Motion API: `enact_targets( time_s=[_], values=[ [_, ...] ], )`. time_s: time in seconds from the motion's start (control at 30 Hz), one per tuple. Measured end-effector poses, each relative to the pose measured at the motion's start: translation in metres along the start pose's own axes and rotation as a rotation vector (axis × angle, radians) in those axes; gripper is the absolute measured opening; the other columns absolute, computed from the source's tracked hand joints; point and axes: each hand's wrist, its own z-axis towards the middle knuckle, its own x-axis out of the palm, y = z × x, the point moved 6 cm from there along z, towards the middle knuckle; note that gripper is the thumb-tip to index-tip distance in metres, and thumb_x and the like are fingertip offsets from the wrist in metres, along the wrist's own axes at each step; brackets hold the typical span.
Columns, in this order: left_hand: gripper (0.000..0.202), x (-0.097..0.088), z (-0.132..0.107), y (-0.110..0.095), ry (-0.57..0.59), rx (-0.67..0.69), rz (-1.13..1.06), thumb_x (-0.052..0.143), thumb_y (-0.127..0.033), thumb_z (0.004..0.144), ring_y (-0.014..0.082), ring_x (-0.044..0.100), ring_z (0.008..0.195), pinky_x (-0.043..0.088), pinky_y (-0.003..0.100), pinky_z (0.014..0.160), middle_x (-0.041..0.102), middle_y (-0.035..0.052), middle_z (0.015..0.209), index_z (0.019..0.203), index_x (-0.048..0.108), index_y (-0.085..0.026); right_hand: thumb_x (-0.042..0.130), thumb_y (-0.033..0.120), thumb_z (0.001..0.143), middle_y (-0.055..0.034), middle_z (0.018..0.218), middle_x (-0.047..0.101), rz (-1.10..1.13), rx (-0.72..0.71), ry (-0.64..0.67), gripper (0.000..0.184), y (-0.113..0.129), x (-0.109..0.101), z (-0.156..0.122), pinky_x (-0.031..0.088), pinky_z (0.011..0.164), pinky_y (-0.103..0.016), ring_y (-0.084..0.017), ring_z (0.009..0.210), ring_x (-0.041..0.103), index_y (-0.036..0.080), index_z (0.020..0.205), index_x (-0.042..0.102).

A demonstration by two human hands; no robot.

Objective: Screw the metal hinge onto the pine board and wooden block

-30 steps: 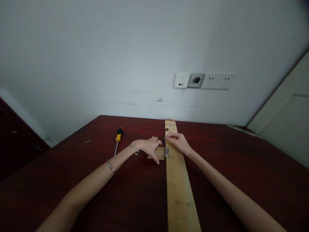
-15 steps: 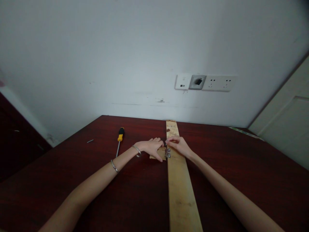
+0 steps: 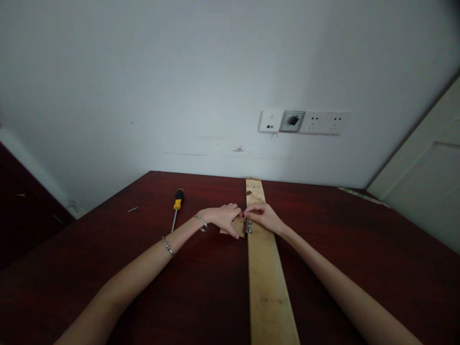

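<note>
On a dark red table (image 3: 108, 268) set against a white wall, a small metal pin (image 3: 132, 209) lies alone at far left, too small to tell more. Beside it, a screwdriver (image 3: 176, 206) with a yellow and black handle rests untouched, blade towards the near edge, well apart from the pin. The person's left arm, wearing two thin bangles (image 3: 166, 245), reaches in from the lower left. The left hand (image 3: 222, 218) lies palm down over a small wooden block (image 3: 233, 226), fingers pressed close together along its far side and the thumb stretched across its near edge, so the block is clasped flat against the table. The block sits just left of a long pale plank (image 3: 266, 278), which runs from the near edge almost to the wall. A small metal hinge (image 3: 247, 226) bridges the seam where block and plank meet. The right hand (image 3: 264, 215) rests on the plank, its fingertips bunched together at the hinge's upper end and nearly touching the left hand's. Whether they pinch anything there cannot be told. On the wall above hangs a row of white sockets (image 3: 304, 121), and a pale door (image 3: 424, 191) stands at far right.
</note>
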Motion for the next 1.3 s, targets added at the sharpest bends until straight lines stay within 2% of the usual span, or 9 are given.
enact_targets(
  time_s=[0.37,0.83,1.3],
  values=[
    [0.061,-0.0012,-0.0006,0.0003,0.0,0.015,0.006,0.069,-0.059,0.062,0.0257,0.046,0.1,0.039,0.032,0.085,0.046,0.0086,0.106,0.1,0.047,-0.016,0.068,0.036,0.072,-0.004,0.08,0.07,-0.024,-0.015,0.017,0.019,0.0023,-0.0009,-0.0011,0.05,0.073,-0.03,-0.017,0.075,0.063,0.018,0.075,0.073],
    [0.066,-0.005,-0.0025,0.0015,0.004,0.021,-0.057,0.07,-0.06,0.061,0.0241,0.044,0.101,0.038,0.031,0.086,0.045,0.0061,0.107,0.106,0.047,-0.018,0.067,0.037,0.073,-0.0036,0.079,0.071,-0.043,-0.032,0.025,0.02,0.001,-0.0004,-0.0023,0.05,0.072,-0.03,-0.017,0.073,0.063,0.018,0.075,0.073],
    [0.061,-0.0064,-0.0023,-0.003,-0.006,0.03,-0.016,0.069,-0.06,0.064,0.0242,0.045,0.1,0.04,0.031,0.084,0.045,0.0065,0.104,0.102,0.047,-0.018,0.067,0.032,0.074,-0.0029,0.079,0.069,-0.08,-0.06,0.051,0.014,0.0041,0.0007,-0.0033,0.048,0.071,-0.029,-0.016,0.074,0.062,0.019,0.076,0.073]
  ],
)
